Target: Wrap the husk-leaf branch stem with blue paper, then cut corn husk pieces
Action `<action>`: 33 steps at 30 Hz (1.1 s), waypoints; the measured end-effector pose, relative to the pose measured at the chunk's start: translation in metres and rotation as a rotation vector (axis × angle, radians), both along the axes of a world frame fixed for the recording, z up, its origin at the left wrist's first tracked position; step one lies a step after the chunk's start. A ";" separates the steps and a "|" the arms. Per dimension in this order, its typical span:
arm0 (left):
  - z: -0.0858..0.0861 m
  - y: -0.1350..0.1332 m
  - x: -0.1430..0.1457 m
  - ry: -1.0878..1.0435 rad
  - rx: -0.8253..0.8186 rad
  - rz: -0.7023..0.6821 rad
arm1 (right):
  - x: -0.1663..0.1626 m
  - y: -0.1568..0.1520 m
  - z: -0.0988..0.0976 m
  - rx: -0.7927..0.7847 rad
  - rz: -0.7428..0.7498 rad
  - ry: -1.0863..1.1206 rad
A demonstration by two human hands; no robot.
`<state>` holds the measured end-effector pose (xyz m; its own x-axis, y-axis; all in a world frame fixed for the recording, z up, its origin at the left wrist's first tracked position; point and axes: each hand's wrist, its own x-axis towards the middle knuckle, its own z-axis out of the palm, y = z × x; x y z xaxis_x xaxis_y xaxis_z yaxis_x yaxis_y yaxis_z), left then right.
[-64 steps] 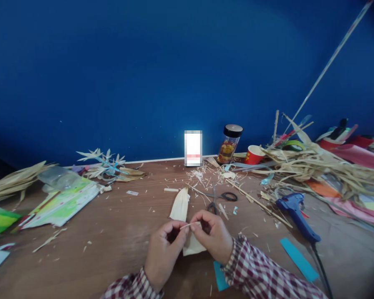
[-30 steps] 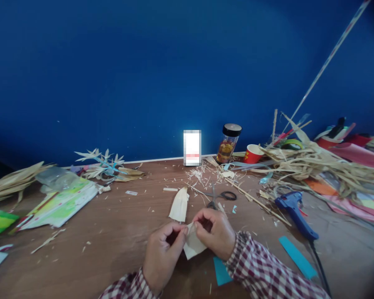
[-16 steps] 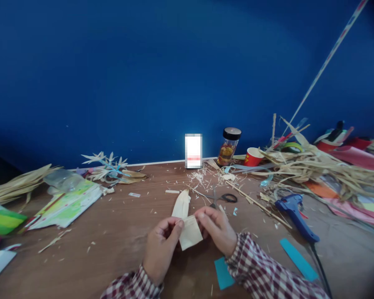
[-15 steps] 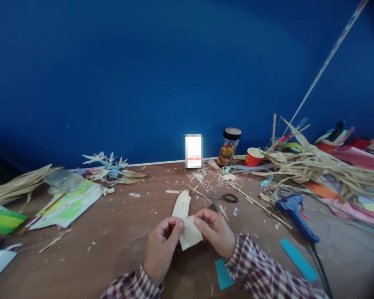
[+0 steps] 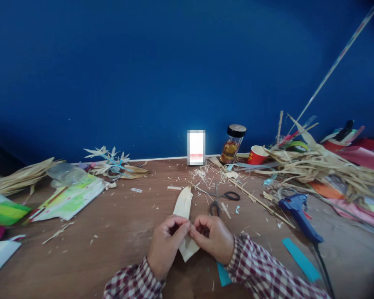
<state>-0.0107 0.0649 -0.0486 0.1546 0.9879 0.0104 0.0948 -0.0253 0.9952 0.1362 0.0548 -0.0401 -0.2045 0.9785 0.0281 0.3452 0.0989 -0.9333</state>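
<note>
R hand (image 5: pixel 216 241) closer to L hand (image 5: pixel 165 249) vs prev; both, equally near, w/ fingers (image 5: pixel 182 230) clamped on far edge of pale sheet (image 5: pixel 188 251); rest hangs nearside, long axis unclear.

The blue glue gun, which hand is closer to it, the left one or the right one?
Right. The right hand is to the left of the blue glue gun, not touching it. The left hand is farther left, on the right hand's far side.
</note>
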 end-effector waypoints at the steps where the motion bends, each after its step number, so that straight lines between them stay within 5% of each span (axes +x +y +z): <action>1: -0.003 -0.001 0.000 -0.043 -0.040 0.018 | 0.000 0.000 0.000 -0.007 0.000 0.001; 18: -0.010 -0.001 0.002 -0.263 -0.291 0.149 | 0.004 0.002 -0.007 -0.297 0.041 0.169; 27: 0.012 -0.002 -0.005 0.203 0.150 0.168 | 0.007 0.000 -0.002 -0.341 0.069 0.174; 33: 0.014 0.000 -0.009 0.281 0.261 0.180 | 0.007 -0.001 0.002 -0.319 0.095 0.170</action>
